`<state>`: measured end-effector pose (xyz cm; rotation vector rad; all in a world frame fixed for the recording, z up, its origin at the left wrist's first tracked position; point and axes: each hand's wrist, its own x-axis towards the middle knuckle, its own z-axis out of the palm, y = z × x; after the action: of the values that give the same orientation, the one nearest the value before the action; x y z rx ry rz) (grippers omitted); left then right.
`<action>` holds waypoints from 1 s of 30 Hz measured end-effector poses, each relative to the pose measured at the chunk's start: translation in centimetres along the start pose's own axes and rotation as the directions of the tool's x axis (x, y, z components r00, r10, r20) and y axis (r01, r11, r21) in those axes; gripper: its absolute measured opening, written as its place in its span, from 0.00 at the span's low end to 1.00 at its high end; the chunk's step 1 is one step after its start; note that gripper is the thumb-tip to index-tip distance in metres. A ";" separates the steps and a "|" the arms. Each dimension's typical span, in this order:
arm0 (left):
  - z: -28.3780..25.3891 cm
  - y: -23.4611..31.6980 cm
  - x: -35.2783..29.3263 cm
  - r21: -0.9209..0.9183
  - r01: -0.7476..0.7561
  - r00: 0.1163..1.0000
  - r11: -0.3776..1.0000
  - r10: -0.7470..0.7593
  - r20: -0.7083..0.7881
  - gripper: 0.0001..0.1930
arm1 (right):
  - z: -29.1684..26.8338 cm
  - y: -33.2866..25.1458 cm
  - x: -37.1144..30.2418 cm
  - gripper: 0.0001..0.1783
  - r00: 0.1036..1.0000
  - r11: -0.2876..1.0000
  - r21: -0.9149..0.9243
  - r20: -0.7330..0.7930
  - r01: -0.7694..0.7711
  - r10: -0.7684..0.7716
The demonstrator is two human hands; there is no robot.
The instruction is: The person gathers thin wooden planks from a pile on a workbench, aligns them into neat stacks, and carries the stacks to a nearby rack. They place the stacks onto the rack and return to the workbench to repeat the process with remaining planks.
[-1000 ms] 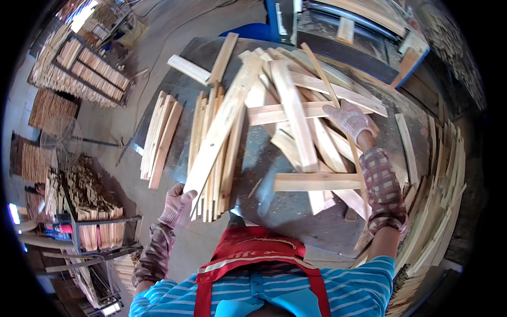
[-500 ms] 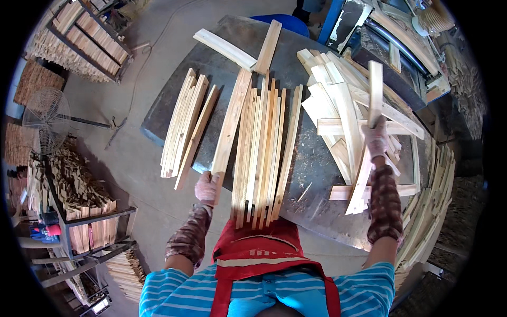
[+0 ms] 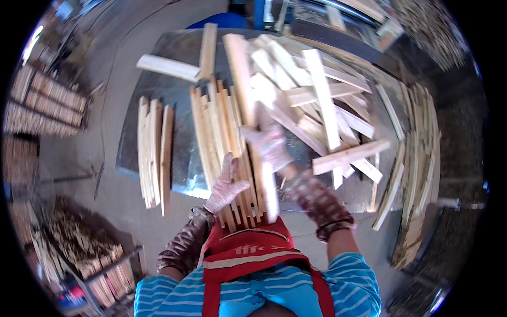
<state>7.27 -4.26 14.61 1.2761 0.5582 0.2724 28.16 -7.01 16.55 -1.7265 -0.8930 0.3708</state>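
Note:
I stand at a grey metal table (image 3: 179, 174) covered with pale wooden slats. My gloved right hand (image 3: 270, 143) is shut on one long slat (image 3: 242, 74), which lies lengthwise over the middle stack of slats (image 3: 214, 127). The slat's near end reaches past the table's front edge. My gloved left hand (image 3: 227, 186) has its fingers spread and presses against the near end of that stack, gripping nothing. A loose heap of crossed slats (image 3: 322, 100) lies right of my right hand.
A smaller row of slats (image 3: 153, 153) lies on the table's left part. More slats are lined along the right edge (image 3: 417, 158). Racks of stacked wood (image 3: 45, 100) and a cart with offcuts (image 3: 84, 253) stand on the floor at left.
My right hand has carried a slat from the right heap to the middle stack. My left hand has let go of its slat and now rests flat on the stack's near end.

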 end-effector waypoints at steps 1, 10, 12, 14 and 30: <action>1.9 1.1 0.3 -0.084 -0.134 0.991 0.987 0.134 0.000 0.51 | 1.7 -1.0 -0.5 0.47 1.000 1.000 0.005 0.017 0.005 -0.005; -10.7 0.0 2.4 -0.267 0.129 0.925 0.955 -0.213 -0.314 0.09 | -13.6 8.1 1.0 0.47 0.877 0.671 -0.677 -0.474 -0.302 -0.083; -14.3 -1.6 2.5 -0.122 0.222 0.862 0.967 -0.253 -0.438 0.06 | -17.9 12.1 0.1 0.48 0.876 0.469 -0.770 -0.482 -0.433 0.018; -16.9 -4.5 2.5 0.056 0.344 0.772 0.937 -0.248 -0.585 0.11 | -18.9 13.3 -0.7 0.46 0.909 0.452 -0.790 -0.383 -0.415 0.164; -13.7 -8.4 4.7 0.367 0.604 0.743 0.707 -0.335 -0.579 0.33 | -9.3 4.3 -9.4 0.32 0.899 0.951 0.035 0.339 -0.307 0.277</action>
<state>2.90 6.95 2.94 1.5461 1.4649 -0.0418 29.52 -20.63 14.06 -1.7470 -0.8360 0.9106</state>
